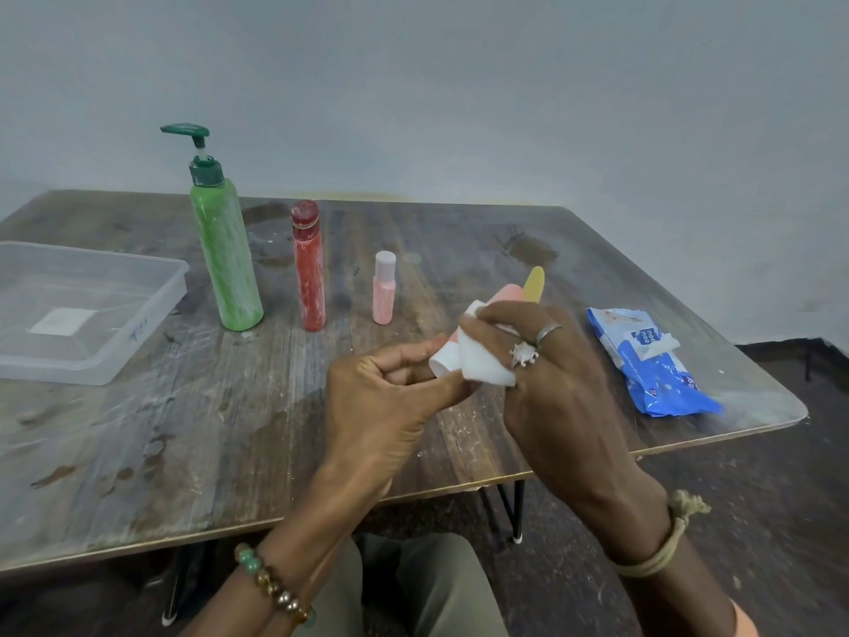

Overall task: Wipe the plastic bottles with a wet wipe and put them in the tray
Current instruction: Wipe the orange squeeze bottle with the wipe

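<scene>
My left hand (386,397) pinches the white cap end of a small salmon-pink bottle (505,294) held tilted above the table. My right hand (551,370) wraps a white wet wipe (482,367) around that bottle's middle. Behind the held bottle, the top of a yellow bottle (535,282) shows; the rest of it is hidden. A tall green pump bottle (225,255), a red bottle (310,273) and a small pink bottle (383,289) stand upright in a row on the table. The clear plastic tray (138,324) sits at the left with nothing in it.
A blue pack of wet wipes (657,360) lies near the table's right edge. The worn wooden table (183,429) has a rounded right corner and a front edge close to my lap. A grey wall stands behind.
</scene>
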{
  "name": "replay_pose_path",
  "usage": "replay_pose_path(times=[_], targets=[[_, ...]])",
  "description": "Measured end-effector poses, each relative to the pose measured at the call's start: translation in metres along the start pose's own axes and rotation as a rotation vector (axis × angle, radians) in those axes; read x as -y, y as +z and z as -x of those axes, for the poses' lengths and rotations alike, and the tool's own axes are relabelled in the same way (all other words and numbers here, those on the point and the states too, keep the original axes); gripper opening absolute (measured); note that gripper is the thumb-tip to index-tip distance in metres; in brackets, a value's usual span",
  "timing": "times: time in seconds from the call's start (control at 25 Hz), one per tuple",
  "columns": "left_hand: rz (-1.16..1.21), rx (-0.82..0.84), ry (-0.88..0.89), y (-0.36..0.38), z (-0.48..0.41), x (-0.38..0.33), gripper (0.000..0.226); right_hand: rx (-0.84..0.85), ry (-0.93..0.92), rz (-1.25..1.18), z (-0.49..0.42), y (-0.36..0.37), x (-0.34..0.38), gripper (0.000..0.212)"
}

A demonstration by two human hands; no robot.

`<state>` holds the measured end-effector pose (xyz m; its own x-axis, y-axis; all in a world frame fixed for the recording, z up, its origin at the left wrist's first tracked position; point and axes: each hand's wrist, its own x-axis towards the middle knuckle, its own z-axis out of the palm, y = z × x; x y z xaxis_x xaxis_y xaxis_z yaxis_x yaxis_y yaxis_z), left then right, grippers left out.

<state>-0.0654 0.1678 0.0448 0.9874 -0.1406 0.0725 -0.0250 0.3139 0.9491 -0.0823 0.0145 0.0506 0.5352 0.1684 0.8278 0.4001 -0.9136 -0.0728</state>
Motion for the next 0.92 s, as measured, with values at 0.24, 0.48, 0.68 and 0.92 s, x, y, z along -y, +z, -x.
replay_pose_path(times=[0.24, 0.48, 0.68, 0.92], targets=[[0.024, -0.024, 0.005, 0.003, -0.002, 0.004, 0.040, -0.036, 0.141, -0.146, 0.019, 0.006, 0.014, 0.024], [0.119, -0.011, -0.066, 0.002, -0.004, 0.003, 0.037, -0.110, 0.106, 0.017, 0.028, 0.009, 0.012, 0.038], [0.034, 0.008, -0.007, 0.002, -0.003, 0.006, 0.044, -0.143, 0.234, -0.007, 0.009, 0.004, -0.005, 0.033], [0.022, 0.017, 0.041, 0.001, -0.003, 0.004, 0.047, -0.054, 0.065, 0.027, 0.005, 0.008, 0.009, 0.037]])
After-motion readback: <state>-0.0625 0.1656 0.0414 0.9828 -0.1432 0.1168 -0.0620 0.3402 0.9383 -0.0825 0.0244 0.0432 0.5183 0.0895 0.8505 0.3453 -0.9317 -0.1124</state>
